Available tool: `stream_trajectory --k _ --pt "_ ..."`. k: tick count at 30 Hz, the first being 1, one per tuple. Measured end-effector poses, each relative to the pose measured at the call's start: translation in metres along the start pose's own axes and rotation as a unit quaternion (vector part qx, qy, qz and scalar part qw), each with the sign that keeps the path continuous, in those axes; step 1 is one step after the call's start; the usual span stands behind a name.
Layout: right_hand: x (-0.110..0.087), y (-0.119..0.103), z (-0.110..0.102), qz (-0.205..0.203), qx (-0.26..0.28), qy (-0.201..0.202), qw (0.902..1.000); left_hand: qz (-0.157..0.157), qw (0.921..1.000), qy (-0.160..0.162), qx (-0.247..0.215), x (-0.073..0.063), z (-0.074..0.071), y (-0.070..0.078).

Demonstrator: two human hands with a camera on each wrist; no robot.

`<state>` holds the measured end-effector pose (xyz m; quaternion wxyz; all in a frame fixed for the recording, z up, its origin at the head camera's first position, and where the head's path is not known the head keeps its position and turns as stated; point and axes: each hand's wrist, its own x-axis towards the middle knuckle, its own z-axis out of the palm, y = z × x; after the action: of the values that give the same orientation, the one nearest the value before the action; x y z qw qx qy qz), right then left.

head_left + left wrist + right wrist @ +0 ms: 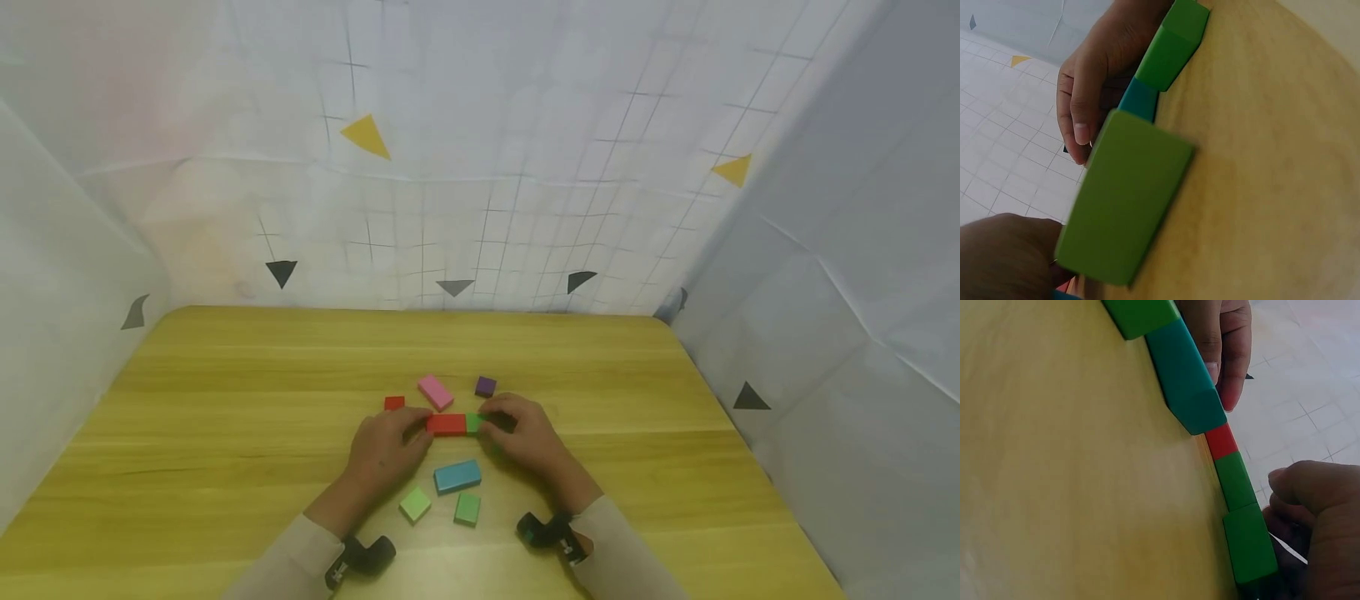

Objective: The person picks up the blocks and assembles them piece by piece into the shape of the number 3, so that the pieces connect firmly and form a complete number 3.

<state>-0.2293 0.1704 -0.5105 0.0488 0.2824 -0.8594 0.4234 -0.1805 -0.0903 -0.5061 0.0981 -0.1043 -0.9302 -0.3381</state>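
A long red block point(447, 425) lies end to end with a green block point(473, 424) on the wooden table. My left hand point(386, 448) holds the red block's left end between thumb and forefinger. At the other end, my right hand point(528, 435) has thumb and forefinger around the green block, covering part of it. A second green block point(1251, 544) stands close by the right hand in the right wrist view, mostly hidden under that hand from the head. Nearer the wrists lie a blue block point(457, 477), a light green block point(415, 505) and another green block point(467, 509).
Beyond the hands are a pink block point(436, 392), a purple block point(485, 387) and a small red block point(394, 403), which the left hand partly overlaps. White sheeting point(480, 225) with printed triangles surrounds the table point(225, 433) at back and sides.
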Motion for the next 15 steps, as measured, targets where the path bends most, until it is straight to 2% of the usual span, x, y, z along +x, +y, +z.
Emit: stream_trajectory --k 9,15 --pt "0.0032 0.0014 -0.0021 0.021 0.005 0.048 0.9986 -0.002 1.0 0.008 0.004 -0.0007 -0.0007 0.0016" --pt "0.0071 0.0052 -0.0029 0.026 0.004 0.095 0.9951 -0.006 1.0 0.007 -0.002 -0.0005 0.0003 0.0017"
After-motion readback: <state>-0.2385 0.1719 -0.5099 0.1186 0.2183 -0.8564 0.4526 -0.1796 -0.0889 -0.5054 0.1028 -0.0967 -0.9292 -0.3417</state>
